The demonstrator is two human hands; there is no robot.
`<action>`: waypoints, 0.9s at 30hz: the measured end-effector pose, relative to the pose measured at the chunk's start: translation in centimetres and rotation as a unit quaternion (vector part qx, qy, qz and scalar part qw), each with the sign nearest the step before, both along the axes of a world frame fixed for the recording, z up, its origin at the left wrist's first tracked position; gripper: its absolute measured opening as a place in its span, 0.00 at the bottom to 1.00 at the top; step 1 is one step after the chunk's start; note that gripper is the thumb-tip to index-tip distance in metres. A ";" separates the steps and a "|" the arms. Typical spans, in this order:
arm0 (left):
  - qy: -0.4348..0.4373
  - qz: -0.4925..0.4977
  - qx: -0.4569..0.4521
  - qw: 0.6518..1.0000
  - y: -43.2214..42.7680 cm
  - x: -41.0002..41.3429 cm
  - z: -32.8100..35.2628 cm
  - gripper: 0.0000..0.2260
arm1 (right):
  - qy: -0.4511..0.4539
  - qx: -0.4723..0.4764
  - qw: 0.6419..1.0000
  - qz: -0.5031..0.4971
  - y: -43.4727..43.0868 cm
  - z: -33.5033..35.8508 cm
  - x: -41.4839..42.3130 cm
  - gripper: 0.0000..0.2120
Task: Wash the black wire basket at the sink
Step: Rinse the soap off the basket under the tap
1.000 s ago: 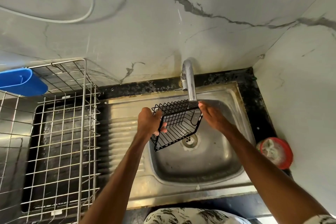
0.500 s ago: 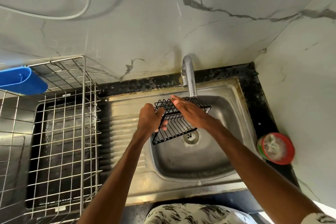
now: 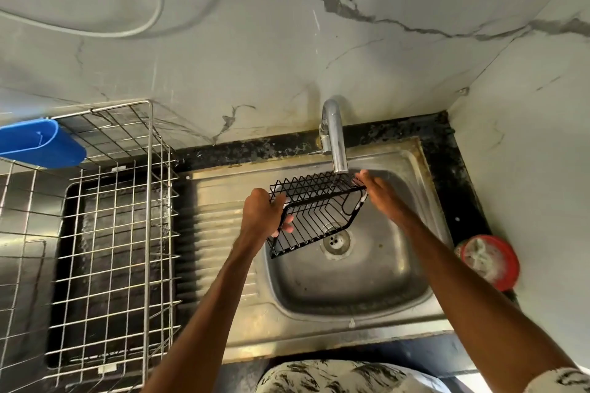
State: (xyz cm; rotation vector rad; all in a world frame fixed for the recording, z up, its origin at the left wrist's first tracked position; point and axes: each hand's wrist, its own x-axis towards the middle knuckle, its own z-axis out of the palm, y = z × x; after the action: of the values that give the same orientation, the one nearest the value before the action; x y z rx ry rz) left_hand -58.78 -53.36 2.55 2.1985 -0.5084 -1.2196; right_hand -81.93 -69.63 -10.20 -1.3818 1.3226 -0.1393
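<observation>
Under the chrome tap [image 3: 336, 137], the left grip [image 3: 260, 214] holds a black wire basket [image 3: 319, 209]

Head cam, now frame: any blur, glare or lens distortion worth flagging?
Head view: wide-angle bowing bends the steel dish rack. The right hand and red tub look motion-smeared. There is mild glare on the tap and the sink rim. The black wire basket is legible.

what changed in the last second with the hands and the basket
The right hand slid back from across the top of the black wire basket to its right end, under the chrome tap. The basket tipped, so its open side faces the camera more. The left hand kept its grip on the left end, above the steel sink.
</observation>
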 end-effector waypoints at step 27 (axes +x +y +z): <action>0.004 0.022 0.023 0.999 4.0 1.8 -5.9 0.05 | 0.012 -0.053 0.998 0.040 -1.5 8.2 2.0 0.12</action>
State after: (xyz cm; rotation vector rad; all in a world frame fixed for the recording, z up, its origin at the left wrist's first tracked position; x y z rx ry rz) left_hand -57.00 -49.38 -3.37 2.2310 -0.4305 -1.2279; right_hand -79.94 -71.17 -1.96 -1.5285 1.2923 -0.1418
